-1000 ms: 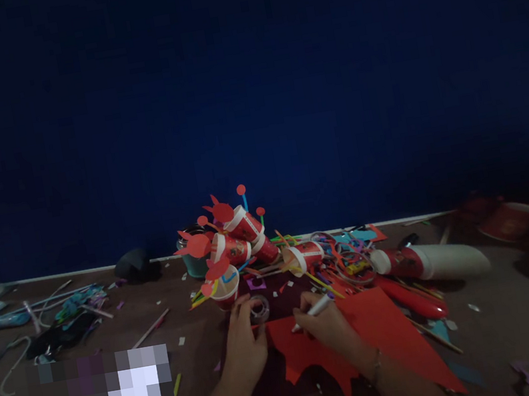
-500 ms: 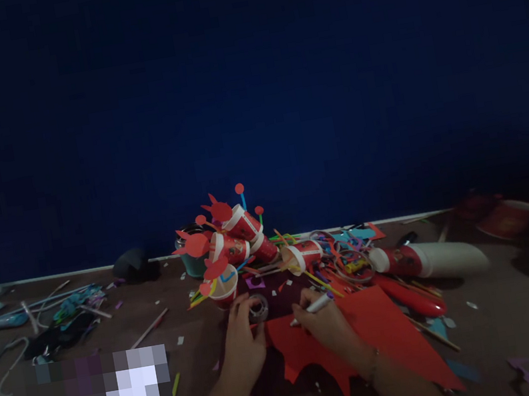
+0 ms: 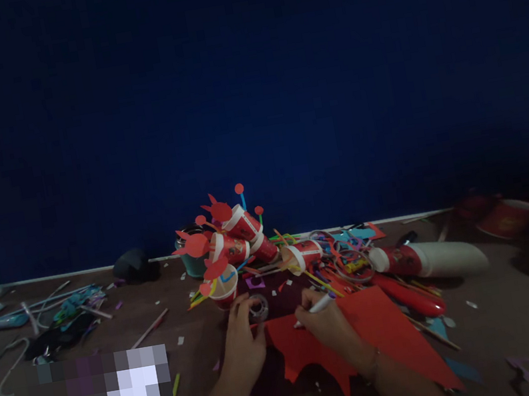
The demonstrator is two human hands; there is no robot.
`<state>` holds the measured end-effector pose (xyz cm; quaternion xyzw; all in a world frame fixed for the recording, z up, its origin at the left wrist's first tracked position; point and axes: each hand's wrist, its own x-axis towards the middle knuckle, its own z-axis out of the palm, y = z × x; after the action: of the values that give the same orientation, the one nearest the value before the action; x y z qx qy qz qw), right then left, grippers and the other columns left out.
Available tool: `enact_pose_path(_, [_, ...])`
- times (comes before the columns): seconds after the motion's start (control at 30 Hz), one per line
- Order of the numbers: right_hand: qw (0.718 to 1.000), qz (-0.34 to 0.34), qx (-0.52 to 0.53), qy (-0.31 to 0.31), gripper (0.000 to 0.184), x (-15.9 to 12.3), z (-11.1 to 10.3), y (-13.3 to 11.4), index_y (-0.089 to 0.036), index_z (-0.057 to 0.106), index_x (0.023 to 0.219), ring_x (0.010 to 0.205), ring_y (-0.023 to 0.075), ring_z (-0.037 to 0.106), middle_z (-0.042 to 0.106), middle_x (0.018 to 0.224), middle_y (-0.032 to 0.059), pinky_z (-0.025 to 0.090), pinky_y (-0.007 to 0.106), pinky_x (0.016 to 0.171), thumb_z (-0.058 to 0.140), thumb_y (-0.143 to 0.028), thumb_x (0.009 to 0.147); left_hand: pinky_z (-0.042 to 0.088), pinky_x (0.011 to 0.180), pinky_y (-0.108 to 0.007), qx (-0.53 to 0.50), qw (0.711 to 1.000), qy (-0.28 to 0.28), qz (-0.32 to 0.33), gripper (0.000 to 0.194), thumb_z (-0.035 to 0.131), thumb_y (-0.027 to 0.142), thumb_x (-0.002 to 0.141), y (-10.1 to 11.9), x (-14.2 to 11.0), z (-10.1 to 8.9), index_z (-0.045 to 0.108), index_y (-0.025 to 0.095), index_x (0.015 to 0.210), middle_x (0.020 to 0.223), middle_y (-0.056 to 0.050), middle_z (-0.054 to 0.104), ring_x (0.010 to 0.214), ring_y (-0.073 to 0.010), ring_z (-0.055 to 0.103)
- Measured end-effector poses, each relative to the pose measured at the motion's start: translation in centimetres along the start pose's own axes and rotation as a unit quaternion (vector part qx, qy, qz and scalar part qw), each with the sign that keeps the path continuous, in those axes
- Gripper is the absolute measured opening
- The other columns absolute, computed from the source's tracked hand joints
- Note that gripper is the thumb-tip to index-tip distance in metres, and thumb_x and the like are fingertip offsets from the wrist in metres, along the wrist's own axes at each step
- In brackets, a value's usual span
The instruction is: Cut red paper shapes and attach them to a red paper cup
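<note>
A sheet of red paper (image 3: 383, 333) with jagged cut edges lies on the brown floor in front of me. My right hand (image 3: 329, 326) is closed round a white marker (image 3: 316, 307), its tip on the paper's left part. My left hand (image 3: 243, 347) rests on the floor at the paper's left edge, fingers bent downward, its fingertips beside a small roll of clear tape (image 3: 259, 306). Whether the left hand presses the paper itself is hard to tell in the dim light.
Beyond my hands lies a heap of red paper cups (image 3: 236, 243) with red cut-outs and coloured straws. A stack of cups (image 3: 427, 258) lies on its side to the right. Wire hangers and scraps (image 3: 56, 320) are scattered left. A dark blue wall (image 3: 247, 93) stands behind.
My right hand and the marker have shifted very slightly on the red paper. The left hand stays in place.
</note>
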<state>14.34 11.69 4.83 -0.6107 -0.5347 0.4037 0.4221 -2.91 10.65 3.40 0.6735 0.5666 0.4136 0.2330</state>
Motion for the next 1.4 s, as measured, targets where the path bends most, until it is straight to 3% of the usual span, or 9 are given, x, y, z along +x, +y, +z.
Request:
enact_pose_path(0.53, [0.999, 0.021, 0.013, -0.041, 0.020, -0.1, 0.0, 0.1, -0.023, 0.033, 0.052, 0.043, 0.0145, 0.058, 0.039, 0.036, -0.0090, 0.032, 0.018, 0.036, 0.050, -0.023, 0.063, 0.039, 0.097, -0.047, 0.000, 1.000, 0.005, -0.001, 0.040, 0.048, 0.001, 0.064, 0.1, 0.1, 0.0, 0.056, 0.018, 0.098, 0.117, -0.012, 0.052, 0.113, -0.0257, 0.048])
enact_pose_path(0.7, [0.998, -0.023, 0.055, -0.024, 0.026, -0.3, -0.3, -0.2, -0.023, 0.036, 0.055, 0.042, 0.0117, 0.050, 0.039, 0.039, -0.0085, 0.035, 0.020, 0.040, 0.051, -0.036, 0.071, 0.038, 0.098, -0.047, -0.004, 1.000, 0.008, 0.012, 0.046, 0.044, -0.003, 0.061, 0.0, 0.1, 0.1, 0.056, 0.019, 0.099, 0.117, -0.011, 0.052, 0.114, -0.0246, 0.048])
enact_pose_path(0.83, [0.996, -0.068, 0.024, -0.049, 0.021, -0.6, -0.2, -0.6, -0.022, 0.040, 0.058, 0.045, 0.0093, 0.044, 0.044, 0.048, -0.0074, 0.034, 0.020, 0.043, 0.057, -0.029, 0.068, 0.038, 0.098, -0.047, -0.006, 1.000, 0.008, 0.011, 0.044, 0.044, -0.002, 0.061, 0.0, 0.0, 0.1, 0.055, 0.019, 0.099, 0.117, -0.011, 0.052, 0.114, -0.0242, 0.048])
enact_pose_path(1.0, [0.996, -0.040, -0.025, -0.076, 0.022, -0.7, 0.1, -0.9, -0.021, 0.041, 0.054, 0.045, 0.0090, 0.043, 0.048, 0.046, -0.0061, 0.030, 0.019, 0.042, 0.058, -0.027, 0.067, 0.037, 0.099, -0.047, -0.010, 1.000, 0.014, 0.013, 0.043, 0.045, -0.001, 0.062, 0.0, 0.0, 0.1, 0.055, 0.019, 0.098, 0.115, -0.010, 0.053, 0.114, -0.0244, 0.048])
enact_pose_path(1.23, [0.994, -0.024, 0.015, -0.107, 0.022, -0.9, 0.2, -0.8, -0.020, 0.041, 0.057, 0.046, 0.0091, 0.046, 0.050, 0.048, -0.0058, 0.030, 0.019, 0.043, 0.058, -0.029, 0.067, 0.038, 0.098, -0.047, -0.009, 1.000, 0.017, 0.011, 0.043, 0.046, -0.001, 0.061, 0.1, 0.0, 0.0, 0.056, 0.019, 0.097, 0.115, -0.010, 0.053, 0.113, -0.0245, 0.048])
enact_pose_path(1.4, [0.995, -0.042, -0.016, -0.089, 0.022, -1.0, 0.2, -0.8, -0.020, 0.042, 0.055, 0.045, 0.0085, 0.039, 0.047, 0.047, -0.0065, 0.026, 0.020, 0.042, 0.059, -0.029, 0.067, 0.038, 0.098, -0.047, -0.015, 1.000, 0.014, 0.009, 0.042, 0.045, -0.002, 0.062, 0.3, 0.0, 0.0, 0.056, 0.020, 0.097, 0.115, -0.010, 0.053, 0.114, -0.0239, 0.048])
